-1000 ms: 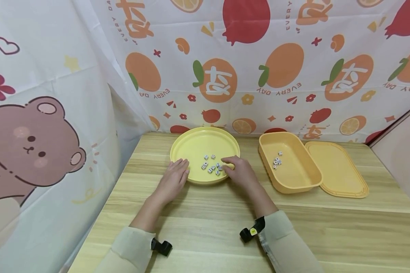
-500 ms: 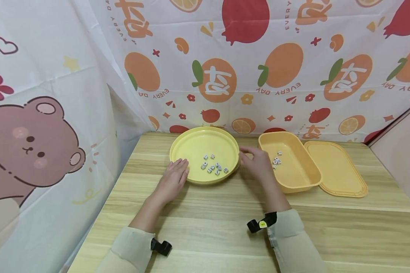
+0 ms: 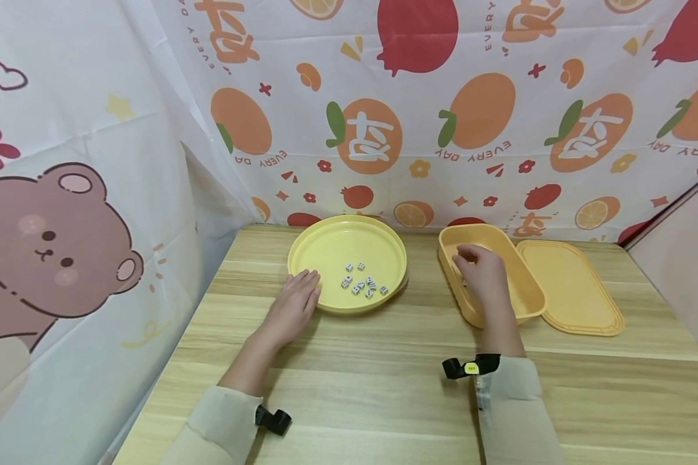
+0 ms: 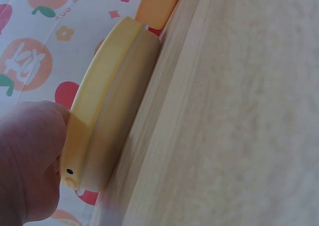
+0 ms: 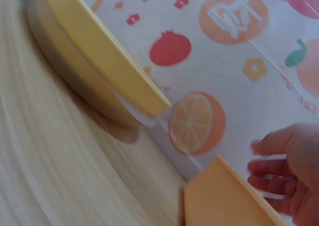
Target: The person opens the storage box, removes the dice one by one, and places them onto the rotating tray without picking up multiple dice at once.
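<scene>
A round yellow tray (image 3: 349,239) stands on the table with several white dice (image 3: 357,284) lying in its near half. At its near left rim rests my left hand (image 3: 293,307), fingers laid straight on the edge; in the left wrist view this hand (image 4: 32,156) touches the tray's side (image 4: 99,101). My right hand (image 3: 485,274) hovers over the orange box (image 3: 523,294), and its fingers hide most of the dice in there. The right wrist view shows that hand (image 5: 294,171) with thumb and fingers apart, loosely bent, nothing visible between them.
A flat orange lid (image 3: 576,290) lies right of the box, close against it. Behind everything hangs a fruit-print cloth (image 3: 430,129). A bear-print cloth (image 3: 163,194) closes off the left side. Bare wood table (image 3: 372,381) lies between the forearms.
My right hand has left the tray's right edge and moved right, over the orange box. A die it was covering now shows at the tray's right. My left hand has stayed put.
</scene>
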Motion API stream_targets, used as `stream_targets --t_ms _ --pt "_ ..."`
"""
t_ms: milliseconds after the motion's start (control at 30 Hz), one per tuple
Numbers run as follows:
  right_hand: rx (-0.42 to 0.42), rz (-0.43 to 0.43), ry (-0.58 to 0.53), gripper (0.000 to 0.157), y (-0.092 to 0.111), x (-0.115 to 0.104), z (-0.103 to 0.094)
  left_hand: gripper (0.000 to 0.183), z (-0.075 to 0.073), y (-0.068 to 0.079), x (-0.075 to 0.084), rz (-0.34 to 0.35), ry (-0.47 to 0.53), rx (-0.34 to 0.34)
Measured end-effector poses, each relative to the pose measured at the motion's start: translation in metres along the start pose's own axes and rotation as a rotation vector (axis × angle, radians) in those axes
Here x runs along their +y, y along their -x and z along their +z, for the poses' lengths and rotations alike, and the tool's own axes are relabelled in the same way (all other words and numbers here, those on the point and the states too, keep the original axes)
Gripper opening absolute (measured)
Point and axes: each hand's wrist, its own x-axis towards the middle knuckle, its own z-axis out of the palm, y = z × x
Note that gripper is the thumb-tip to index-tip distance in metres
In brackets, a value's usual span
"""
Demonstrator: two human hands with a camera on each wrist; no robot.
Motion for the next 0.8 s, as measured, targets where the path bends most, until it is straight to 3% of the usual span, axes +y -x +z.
stream_targets --t_ms 233,500,800 --pt "-0.163 0.110 0.171 0.036 0.000 0.019 -0.009 0.045 0.000 0.001 0.000 0.000 0.000 0.005" --pt "-0.310 0.177 0.238 0.032 0.000 0.027 -0.005 0.045 -0.001 0.001 0.000 0.001 0.006 0.002" --pt "-0.345 0.204 0.250 0.020 0.001 0.028 -0.003 0.045 0.000 0.000 0.000 -0.005 0.001 -0.003"
